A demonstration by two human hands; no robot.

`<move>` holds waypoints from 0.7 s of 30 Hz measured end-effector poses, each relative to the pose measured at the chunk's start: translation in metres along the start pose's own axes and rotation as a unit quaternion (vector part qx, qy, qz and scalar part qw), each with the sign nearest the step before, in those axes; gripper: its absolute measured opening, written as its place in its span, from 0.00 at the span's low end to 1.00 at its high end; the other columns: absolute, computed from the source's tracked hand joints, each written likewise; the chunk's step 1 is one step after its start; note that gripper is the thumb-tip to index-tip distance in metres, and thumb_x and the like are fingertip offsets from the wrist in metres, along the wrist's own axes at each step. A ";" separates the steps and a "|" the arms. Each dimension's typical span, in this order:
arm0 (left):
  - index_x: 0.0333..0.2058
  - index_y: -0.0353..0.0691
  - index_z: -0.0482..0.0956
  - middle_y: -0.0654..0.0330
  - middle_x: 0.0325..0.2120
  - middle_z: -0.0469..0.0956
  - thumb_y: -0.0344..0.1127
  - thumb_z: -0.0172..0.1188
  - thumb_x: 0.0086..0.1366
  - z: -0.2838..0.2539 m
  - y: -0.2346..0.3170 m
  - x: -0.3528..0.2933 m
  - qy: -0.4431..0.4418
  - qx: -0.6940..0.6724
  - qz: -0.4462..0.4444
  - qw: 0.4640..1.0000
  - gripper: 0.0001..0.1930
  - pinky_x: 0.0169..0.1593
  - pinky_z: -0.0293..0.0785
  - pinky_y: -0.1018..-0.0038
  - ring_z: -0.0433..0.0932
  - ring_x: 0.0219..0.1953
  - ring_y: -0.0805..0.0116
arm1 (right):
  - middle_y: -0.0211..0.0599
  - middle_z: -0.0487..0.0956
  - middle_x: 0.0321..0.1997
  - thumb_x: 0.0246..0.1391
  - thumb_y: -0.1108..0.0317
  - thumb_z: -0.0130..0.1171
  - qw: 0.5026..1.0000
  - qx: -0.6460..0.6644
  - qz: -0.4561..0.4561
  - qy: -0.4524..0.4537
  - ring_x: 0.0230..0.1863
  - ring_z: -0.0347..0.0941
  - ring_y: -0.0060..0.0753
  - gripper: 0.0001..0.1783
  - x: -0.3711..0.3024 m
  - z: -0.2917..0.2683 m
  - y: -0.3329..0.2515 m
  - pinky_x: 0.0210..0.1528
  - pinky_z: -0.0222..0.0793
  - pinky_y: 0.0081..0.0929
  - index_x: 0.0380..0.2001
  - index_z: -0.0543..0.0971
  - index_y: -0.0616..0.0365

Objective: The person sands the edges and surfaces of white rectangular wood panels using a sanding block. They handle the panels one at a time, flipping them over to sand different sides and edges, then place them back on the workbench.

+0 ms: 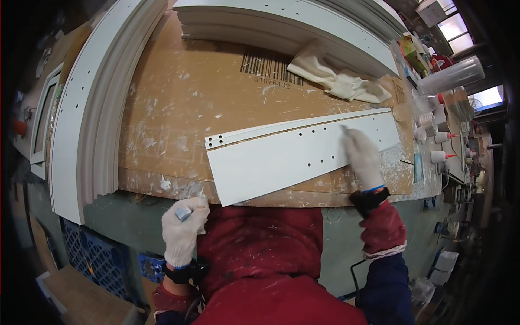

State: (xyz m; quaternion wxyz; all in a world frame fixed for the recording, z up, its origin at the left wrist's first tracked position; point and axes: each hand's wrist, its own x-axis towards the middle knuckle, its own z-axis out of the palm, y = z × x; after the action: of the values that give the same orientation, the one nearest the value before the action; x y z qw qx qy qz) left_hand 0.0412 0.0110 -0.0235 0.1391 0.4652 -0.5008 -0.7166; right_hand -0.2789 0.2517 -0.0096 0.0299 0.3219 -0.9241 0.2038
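The right hand (362, 157) presses flat, open, steadying the white panel (292, 157) at the counter's (162, 108) near edge, while the left hand (183, 230) has its grip closed around a small blue-grey block (183, 213).

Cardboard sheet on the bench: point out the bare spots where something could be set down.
Widest bare patch: cardboard sheet between the left stack of white panels, the far stack and the white drilled panel. The right end is crowded: white rag, small bottles, right hand pressing the panel.

small grey object (183, 212) mostly hidden in glove
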 end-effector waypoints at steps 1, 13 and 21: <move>0.40 0.31 0.79 0.64 0.24 0.76 0.26 0.64 0.57 0.009 0.003 0.001 0.005 0.012 0.011 1.000 0.12 0.21 0.67 0.83 0.70 0.20 0.81 | 0.50 0.79 0.41 0.58 0.63 0.53 0.996 -0.045 0.074 0.009 0.43 0.75 0.53 0.13 0.003 -0.020 0.038 0.46 0.71 0.42 0.39 0.79 0.60; 0.62 0.35 0.60 0.58 0.27 0.75 0.25 0.52 0.62 0.065 0.009 0.003 -0.065 0.024 0.040 0.997 0.29 0.21 0.74 0.79 0.74 0.22 0.72 | 0.38 0.77 0.33 0.58 0.65 0.53 0.981 -0.013 -0.180 -0.072 0.33 0.75 0.44 0.11 -0.005 -0.043 0.032 0.36 0.72 0.37 0.42 0.76 0.53; 0.64 0.34 0.57 0.63 0.28 0.74 0.30 0.53 0.65 0.093 0.036 -0.012 -0.086 0.042 0.055 0.994 0.30 0.20 0.60 0.85 0.67 0.19 0.80 | 0.47 0.79 0.37 0.58 0.56 0.51 0.979 -0.121 0.148 0.069 0.40 0.76 0.52 0.15 0.029 -0.080 0.199 0.42 0.71 0.46 0.41 0.77 0.54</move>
State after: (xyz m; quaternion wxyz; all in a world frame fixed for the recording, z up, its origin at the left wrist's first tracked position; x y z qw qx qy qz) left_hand -0.0367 0.0573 0.0199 0.1151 0.3791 -0.5649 -0.7238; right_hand -0.4292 0.4075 -0.0023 0.1015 0.1610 -0.9751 0.1140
